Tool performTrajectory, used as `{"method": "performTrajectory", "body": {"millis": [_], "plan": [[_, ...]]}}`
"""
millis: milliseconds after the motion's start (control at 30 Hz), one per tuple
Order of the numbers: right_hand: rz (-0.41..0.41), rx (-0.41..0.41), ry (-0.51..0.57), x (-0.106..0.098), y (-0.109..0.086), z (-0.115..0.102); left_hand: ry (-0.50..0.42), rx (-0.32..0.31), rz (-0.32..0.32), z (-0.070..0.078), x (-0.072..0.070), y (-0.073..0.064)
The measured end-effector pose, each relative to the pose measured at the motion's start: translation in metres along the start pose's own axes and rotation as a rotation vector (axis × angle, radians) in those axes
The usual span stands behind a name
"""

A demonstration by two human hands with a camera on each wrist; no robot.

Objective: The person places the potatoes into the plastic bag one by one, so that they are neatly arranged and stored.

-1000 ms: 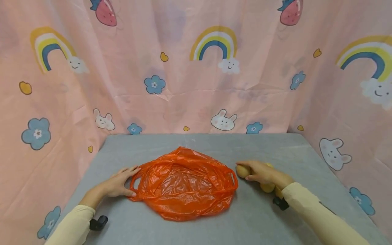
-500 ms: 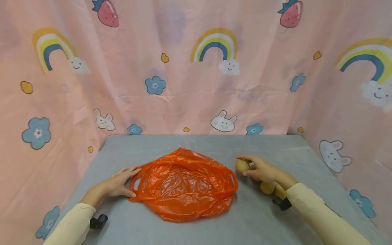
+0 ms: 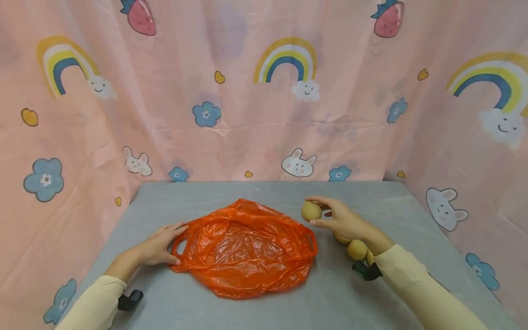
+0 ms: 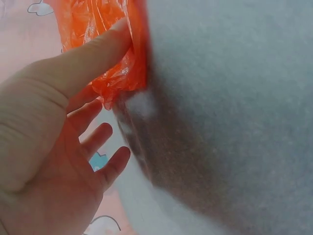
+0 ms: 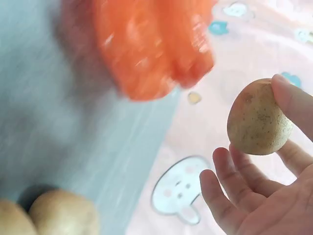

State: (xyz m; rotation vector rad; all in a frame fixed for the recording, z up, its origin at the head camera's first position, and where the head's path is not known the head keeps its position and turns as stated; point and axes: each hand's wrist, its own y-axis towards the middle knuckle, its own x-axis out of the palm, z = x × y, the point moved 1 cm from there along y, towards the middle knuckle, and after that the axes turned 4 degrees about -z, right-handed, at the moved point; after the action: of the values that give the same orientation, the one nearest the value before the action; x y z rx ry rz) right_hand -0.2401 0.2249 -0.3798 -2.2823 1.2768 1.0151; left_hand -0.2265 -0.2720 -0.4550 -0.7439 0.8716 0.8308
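An orange-red plastic bag lies spread on the table with its mouth facing up and a loop handle at each side. My left hand rests at its left handle, thumb and forefinger spread apart and touching the plastic. In the left wrist view the straight thumb lies against the bag, and the other fingers are loose. My right hand pinches a round, pale brown potato between thumb and fingertips, raised above the table beyond the bag's right handle.
Several more potatoes lie on the grey table under the right forearm. A pink patterned curtain hangs behind the table and along both sides. Black wrist camera mounts stick out below both wrists.
My right hand has lifted the potato off the table and carried it up and left, toward the bag's far right side. The left hand and bag stay nearly still.
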Motion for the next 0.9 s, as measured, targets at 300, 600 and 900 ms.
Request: {"method": "performTrajectory", "body": {"millis": [300, 600, 900], "plan": [[-0.025, 0.008, 0.067, 0.01, 0.015, -0.033, -0.025, -0.042, -0.103, 0.005, -0.002, 0.0], [-0.074, -0.037, 0.125, 0.02, 0.039, -0.069, -0.025, -0.06, -0.134, 0.007, -0.003, -0.002], [-0.18, -0.092, 0.252, 0.049, 0.07, -0.087, -0.069, -0.065, -0.13, 0.006, -0.004, -0.001]]}}
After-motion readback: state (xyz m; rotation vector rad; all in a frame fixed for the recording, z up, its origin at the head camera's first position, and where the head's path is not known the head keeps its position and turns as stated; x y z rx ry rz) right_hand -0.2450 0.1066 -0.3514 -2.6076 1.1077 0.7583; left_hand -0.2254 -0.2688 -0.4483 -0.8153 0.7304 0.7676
